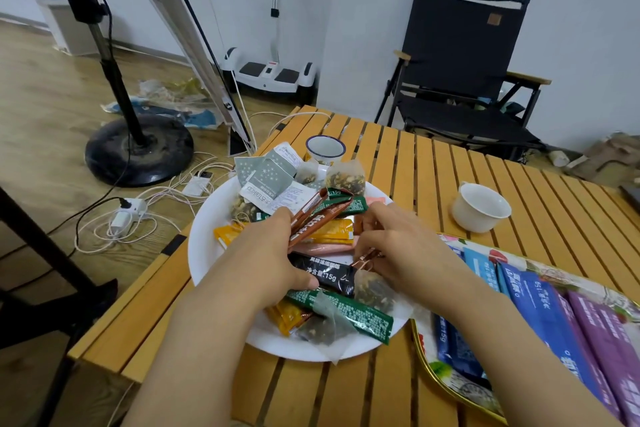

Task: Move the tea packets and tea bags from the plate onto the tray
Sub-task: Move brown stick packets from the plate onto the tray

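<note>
Several packets (540,305) are already laid on the tray (446,388). Brown sticks (318,218) are gripped by the left hand (273,253); the right hand (398,246) is curled over the heaped plate (204,239), its hold unclear.

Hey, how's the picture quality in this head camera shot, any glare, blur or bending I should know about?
Head view: soft, even indoor light, only faint shadows under the plate; wide-angle bending curves the table slats and stand pole; the packets on the tray at the right edge look smeared; no strong glare; print on the black packet stays readable.

Pale wall (363,10), wood-look floor (45,97), slatted wooden table (450,163), 1 black folding chair (460,55) beyond it.
</note>
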Tool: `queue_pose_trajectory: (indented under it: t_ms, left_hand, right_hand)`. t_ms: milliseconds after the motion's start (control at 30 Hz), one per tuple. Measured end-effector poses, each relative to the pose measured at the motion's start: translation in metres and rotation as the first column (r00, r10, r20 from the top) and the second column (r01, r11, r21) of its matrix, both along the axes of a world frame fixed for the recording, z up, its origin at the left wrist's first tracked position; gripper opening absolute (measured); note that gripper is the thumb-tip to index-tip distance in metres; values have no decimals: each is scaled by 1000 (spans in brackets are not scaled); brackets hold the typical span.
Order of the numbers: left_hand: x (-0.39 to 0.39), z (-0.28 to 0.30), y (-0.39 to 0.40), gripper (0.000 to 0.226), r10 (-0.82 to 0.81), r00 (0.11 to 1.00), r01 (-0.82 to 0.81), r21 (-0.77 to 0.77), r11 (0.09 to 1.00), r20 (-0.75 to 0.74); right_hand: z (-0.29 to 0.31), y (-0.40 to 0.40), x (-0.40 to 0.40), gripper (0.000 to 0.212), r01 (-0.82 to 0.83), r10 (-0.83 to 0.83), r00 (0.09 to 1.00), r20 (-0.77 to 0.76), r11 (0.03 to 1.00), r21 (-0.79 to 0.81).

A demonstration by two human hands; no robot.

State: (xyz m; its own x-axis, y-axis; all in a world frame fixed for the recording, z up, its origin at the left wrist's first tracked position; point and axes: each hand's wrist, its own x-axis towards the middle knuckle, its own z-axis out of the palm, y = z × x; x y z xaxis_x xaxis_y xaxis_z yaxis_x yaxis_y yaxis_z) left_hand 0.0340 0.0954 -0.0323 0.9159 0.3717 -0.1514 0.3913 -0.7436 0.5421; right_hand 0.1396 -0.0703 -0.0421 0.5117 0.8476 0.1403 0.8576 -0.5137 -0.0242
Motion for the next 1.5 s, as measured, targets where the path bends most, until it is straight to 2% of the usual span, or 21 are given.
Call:
queue_pose_trajectory:
  t_ms: [533, 767, 900, 1100, 1200, 1333, 1500]
  left_hand:
    - [-1, 1, 3, 65, 8, 999, -6, -37, 999, 34]
    - [-3, 1, 4, 65, 15, 999, -13, -56, 998, 43]
    - [-3, 2, 4, 65, 25, 998, -21, -62, 998, 59]
    - [-2, 3, 3, 67, 37, 996, -32, -62, 998, 84]
    - [-2, 4, 2, 61, 37, 993, -26, -97, 995, 112]
    - [0, 3, -1, 45, 27, 980, -7, -100, 995, 198]
    - [3, 13, -10, 18, 161, 918, -126, -118, 985, 362]
  right_hand:
    - [10, -3, -18, 25, 21, -18, 999, 49, 997, -79]
    - [8, -3, -24, 21, 30, -31, 999, -22, 998, -57]
    - [21, -9, -21, 13, 59, -55, 991, -122, 998, 26]
    - [45, -14, -20, 28, 150, -108, 948, -300, 981, 120]
    - [50, -16, -21, 26, 241, -127, 893, -431, 945, 222]
    - [50, -19, -25, 16, 367, -108, 843, -527, 832, 417]
    - [46, -26, -35, 26, 493, -99, 792, -603, 687, 534]
